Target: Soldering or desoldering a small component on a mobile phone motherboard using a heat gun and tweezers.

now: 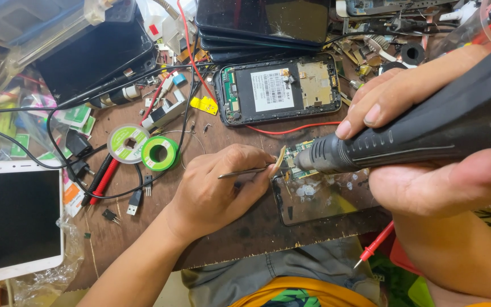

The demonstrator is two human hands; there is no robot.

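My left hand (211,190) is in the middle of the table (240,233), holding tweezers (245,171) that reach right to a little circuit board (295,159). My right hand (427,153) is on the right, holding a hot air tool (421,128) whose tip is just beside the board. Behind the board lies an open phone (279,88), and a stack of phones (262,25) lies behind that. Two solder spools (143,149) sit left of my left hand. Another phone (24,219) lies far left.
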